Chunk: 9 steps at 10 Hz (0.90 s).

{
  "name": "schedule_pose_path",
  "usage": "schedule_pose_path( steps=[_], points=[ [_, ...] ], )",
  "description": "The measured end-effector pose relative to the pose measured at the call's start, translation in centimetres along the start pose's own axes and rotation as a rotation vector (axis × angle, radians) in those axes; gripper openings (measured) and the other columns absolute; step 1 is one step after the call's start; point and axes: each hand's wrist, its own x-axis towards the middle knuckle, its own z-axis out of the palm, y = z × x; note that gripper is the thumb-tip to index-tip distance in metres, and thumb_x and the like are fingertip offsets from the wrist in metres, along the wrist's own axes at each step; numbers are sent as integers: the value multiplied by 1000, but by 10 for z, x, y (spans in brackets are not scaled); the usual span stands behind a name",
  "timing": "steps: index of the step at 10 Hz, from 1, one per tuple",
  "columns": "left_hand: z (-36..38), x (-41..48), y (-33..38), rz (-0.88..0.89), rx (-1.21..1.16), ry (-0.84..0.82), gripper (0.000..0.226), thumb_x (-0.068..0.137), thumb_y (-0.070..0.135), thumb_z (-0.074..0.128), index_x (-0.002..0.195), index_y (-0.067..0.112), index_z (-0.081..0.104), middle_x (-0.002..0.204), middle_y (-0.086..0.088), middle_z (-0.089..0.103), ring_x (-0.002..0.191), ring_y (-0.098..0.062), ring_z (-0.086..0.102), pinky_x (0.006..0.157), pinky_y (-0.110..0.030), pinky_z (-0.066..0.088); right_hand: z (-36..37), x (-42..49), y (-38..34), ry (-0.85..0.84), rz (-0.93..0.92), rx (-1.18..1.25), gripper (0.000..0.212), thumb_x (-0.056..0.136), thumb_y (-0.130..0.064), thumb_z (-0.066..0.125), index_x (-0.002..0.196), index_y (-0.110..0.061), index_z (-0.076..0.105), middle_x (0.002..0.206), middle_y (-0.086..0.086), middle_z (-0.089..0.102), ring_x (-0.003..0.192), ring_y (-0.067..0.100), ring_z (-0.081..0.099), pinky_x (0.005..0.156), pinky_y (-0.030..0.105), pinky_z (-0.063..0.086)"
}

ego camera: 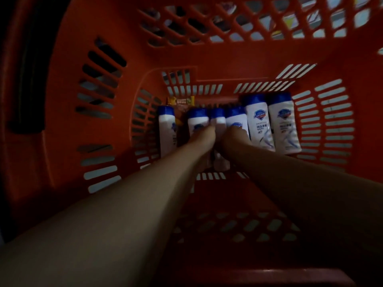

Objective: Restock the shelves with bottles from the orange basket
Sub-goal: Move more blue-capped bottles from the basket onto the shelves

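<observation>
Head view (only one): you're looking straight down into the orange basket [248, 65], and the light is dim. Six white bottles [258, 125] w/ blue caps lie in a row on the basket floor, caps toward the far wall. The row runs from the floor's left edge to the right wall. The leftmost bottle [166, 131] lies a little apart from the rest. A small yellow packet [180, 100] sits near the floor's far-left corner.

Both arms go down to the middle of the row. Your left hand [204, 134] is over the 2nd bottle [198, 121] and beside the 3rd bottle [217, 121]. Your right hand [236, 137] is on the 4th bottle [236, 119]. The fingers are hidden under the wrists and blurred, so I can't tell how far either hand is closed or whether it has hold of anything.

The step, as I read it, is to take one bottle per hand.
- The middle ones are packed side to side, so work your fingers round the body, not the cap.
- The plastic looks smooth and is prob. slippery, so get a firm hold before lifting.
- Lift straight up so the neighbours don't roll.
- Keep your knuckles off the slotted walls on the way out.

I can't make out the shelves from here.
</observation>
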Motion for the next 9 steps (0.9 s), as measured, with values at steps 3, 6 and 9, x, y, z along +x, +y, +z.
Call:
schedule_pose_path(
  steps=[3,6,9],
  points=[
    [-20,-26,8,-26,-114,-137,26,101,25,41,115,10,57,109,-13,62,92,-25,62,72,-34,52,-19,-17,0,-101,40,339,27,99,-33,48,111,-9,52,83,2,57,84,19,62,73,27,54],
    [-53,-97,12,130,90,-110,34,96,29,53,122,8,59,124,-17,61,113,-33,59,100,-47,47,-73,-111,-1,-294,20,790,21,89,-11,62,108,-1,61,106,18,69,93,28,68,87,45,55],
    [-109,-288,49,350,-129,-373,10,92,19,57,96,18,66,74,3,69,59,-9,65,51,-24,54,-161,-279,-39,-428,-288,985,11,93,-7,52,93,-4,63,85,9,68,76,17,66,72,35,59]
  ],
)
